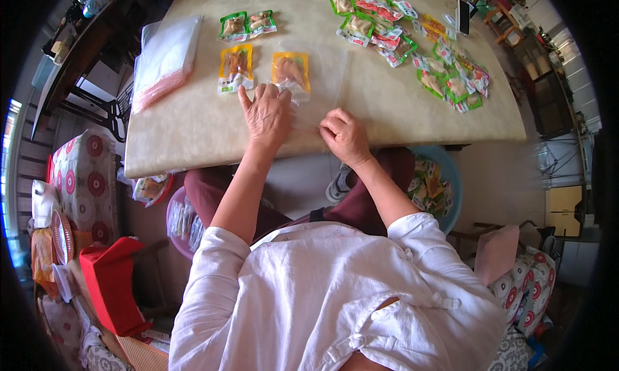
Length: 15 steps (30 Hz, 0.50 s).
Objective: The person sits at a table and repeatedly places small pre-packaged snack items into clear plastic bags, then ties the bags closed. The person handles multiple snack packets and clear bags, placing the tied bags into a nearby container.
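A clear plastic bag [331,73] lies flat on the table before me, and a yellow-edged food packet [290,71] shows through it. My left hand [268,112] rests palm down at the packet's near left corner, its fingers bent and its thumb held apart. What lies beneath that palm is hidden. My right hand [344,134] has its fingers closed on the near edge of the bag. Just beyond my left thumb lies another yellow-edged packet [236,68]. Farther back, two green-edged packets [234,26] sit side by side.
A stack of clear bags [167,56] lies at the left of the table [193,129]. Several packets [367,20] are heaped at the back right, near a phone-like device [463,17]. Below stand a blue tub [452,187] of packets and a pink tub [175,216].
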### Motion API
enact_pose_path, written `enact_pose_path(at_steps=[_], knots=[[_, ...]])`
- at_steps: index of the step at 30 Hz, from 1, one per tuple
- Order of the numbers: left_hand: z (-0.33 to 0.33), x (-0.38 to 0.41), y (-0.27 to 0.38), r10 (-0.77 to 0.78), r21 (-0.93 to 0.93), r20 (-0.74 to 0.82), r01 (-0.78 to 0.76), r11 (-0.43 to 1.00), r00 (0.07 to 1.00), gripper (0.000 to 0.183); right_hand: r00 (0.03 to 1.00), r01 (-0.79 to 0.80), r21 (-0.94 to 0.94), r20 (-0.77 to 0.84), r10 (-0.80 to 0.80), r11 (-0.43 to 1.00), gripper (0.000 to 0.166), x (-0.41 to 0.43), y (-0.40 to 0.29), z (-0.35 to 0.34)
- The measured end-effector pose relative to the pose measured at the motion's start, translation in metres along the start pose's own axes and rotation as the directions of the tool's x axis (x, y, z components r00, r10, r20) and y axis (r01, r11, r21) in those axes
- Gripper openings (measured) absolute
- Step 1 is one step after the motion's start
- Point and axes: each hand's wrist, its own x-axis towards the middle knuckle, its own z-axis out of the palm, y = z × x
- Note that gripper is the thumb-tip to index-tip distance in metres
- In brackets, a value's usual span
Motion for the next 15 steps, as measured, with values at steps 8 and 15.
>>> enact_pose_path(at_steps=[8,15], knots=[[0.010,0.028,0.003,-0.146,0.048,0.049,0.143,0.989,0.988,0.010,1.000,0.006,-0.006,0.006,-0.006,1.000,0.010,0.004,-0.002,0.000],[-0.012,0.025,-0.016,-0.094,-0.138,0.131,0.112,0.984,0.987,0.033,0.997,-0.062,-0.012,0.039,0.062,0.998,0.010,-0.001,0.000,0.002]])
